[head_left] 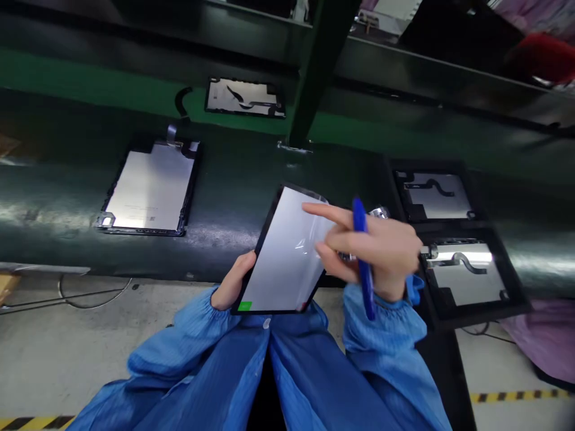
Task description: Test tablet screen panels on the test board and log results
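Observation:
My left hand [235,279] grips the left edge of a display panel [283,257], which is tilted in front of my body. The panel has a bright pale face, a dark border and a small green patch at its lower left corner. Over its right side hovers my right hand [375,242], slightly blurred, holding a blue pen [363,257] among the fingers. Its index finger stretches out over the panel's upper part; whether it touches the surface I cannot tell. A shiny metal part shows partly behind this hand.
On the dark green bench [233,239] lies another panel [155,188] at left, with a smaller one [245,96] farther back. Two panels with curved black cables sit in a black foam tray [478,230] at right. A green post [314,78] rises from the bench.

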Demonstrator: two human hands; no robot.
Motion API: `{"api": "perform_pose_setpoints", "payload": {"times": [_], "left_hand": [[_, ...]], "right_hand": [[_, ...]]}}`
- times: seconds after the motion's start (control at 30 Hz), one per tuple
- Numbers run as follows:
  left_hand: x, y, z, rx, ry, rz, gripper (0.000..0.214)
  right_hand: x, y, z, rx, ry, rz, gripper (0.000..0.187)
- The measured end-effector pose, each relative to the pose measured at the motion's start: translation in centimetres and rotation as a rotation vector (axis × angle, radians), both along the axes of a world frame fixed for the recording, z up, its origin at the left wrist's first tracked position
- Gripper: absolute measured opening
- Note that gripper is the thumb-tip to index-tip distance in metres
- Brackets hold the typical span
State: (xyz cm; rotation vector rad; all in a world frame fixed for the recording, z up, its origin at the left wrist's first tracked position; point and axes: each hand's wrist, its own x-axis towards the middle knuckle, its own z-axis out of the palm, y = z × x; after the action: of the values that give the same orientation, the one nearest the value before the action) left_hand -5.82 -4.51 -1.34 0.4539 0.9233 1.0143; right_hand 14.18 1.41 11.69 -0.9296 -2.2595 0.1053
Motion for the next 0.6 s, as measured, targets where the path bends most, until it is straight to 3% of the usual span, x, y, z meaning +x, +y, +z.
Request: {"api": "perform_pose_setpoints", "payload": {"times": [0.1,0.2,0.3,0.37,0.6], "left_hand": [[0.2,-0.1,0.0,0.044,0.035,-0.029,0.039],[-0.1,-0.3,0.3,-0.074,-0.001,-0.001,0.034],[-0.7,-0.4,0.8,-0.285,-0.049,0.068,0.029],[-0.9,-0.3,1.2,-0.359,-0.096,0.123,0.026],[-0.2,1.0,2.9,-0.338,-0.313,0.072,0.044]], "right_hand": [[-1.1,2.0,-0.1,-0.026,0.232,-0.062,0.026],[0.3,2.4,-1.2,-0.146,0.48,-0.121,0.004],[2.8,2.4,-3.0,-0.261,0.441,0.004,0.05],[4.0,2.7,-4.3,-0.299,0.406,0.032,0.065],[3.2,6.5,-7.9,-0.375,0.657,-0.027,0.053]]}}
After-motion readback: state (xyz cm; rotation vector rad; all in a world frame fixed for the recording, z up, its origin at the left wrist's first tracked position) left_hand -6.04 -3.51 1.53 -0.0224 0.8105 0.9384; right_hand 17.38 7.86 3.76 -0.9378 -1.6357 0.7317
